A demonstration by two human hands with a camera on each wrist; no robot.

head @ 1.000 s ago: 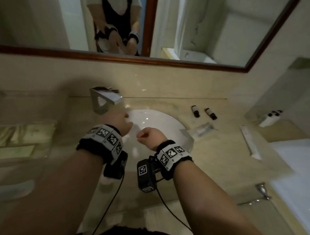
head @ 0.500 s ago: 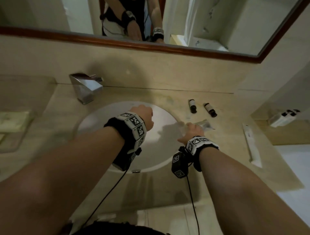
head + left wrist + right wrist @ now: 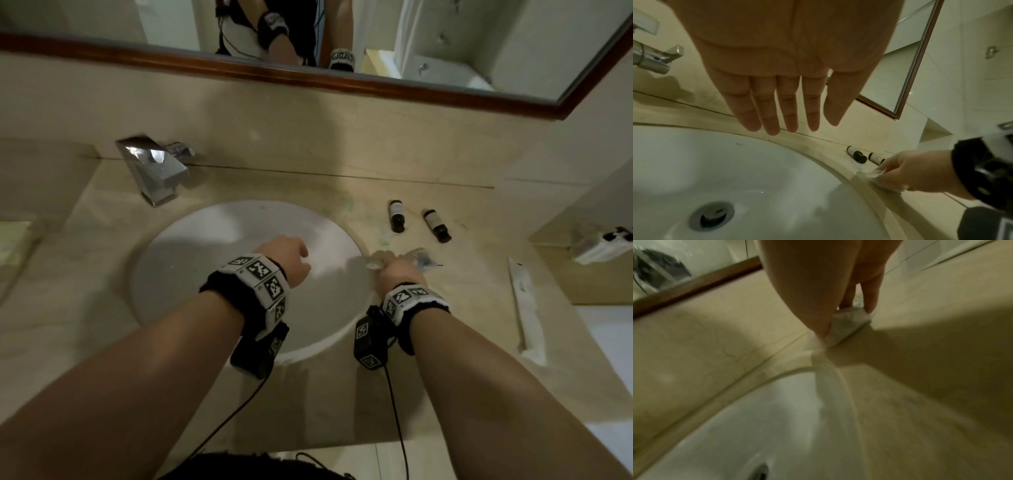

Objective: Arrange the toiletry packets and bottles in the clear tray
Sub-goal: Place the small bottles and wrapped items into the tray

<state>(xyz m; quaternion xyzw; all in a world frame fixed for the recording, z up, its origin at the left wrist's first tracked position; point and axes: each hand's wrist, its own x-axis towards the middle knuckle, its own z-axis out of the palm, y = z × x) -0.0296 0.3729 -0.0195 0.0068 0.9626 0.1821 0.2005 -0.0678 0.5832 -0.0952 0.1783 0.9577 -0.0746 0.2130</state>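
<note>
My right hand [image 3: 394, 270] reaches down to the counter at the sink's right rim and pinches a crumpled clear plastic packet [image 3: 416, 258] between thumb and fingers; the right wrist view shows the packet [image 3: 838, 332] lying on the counter under the fingertips. My left hand [image 3: 291, 253] hovers over the basin, its fingers [image 3: 774, 113] straight and holding nothing. Two small dark bottles [image 3: 396, 216] [image 3: 436, 225] lie on their sides behind the packet. A long white packet [image 3: 524, 308] lies further right. Part of the clear tray [image 3: 13, 240] shows at the far left edge.
The white round sink [image 3: 205, 257] is set in the beige counter, with a chrome faucet [image 3: 154, 164] at its back left. A white holder with dark caps [image 3: 603, 243] stands on a ledge at the right. A framed mirror runs along the wall.
My right hand has moved right from over the basin to the sink's rim and taken hold of the clear packet. My left hand has shifted right over the basin. The view turned right.
</note>
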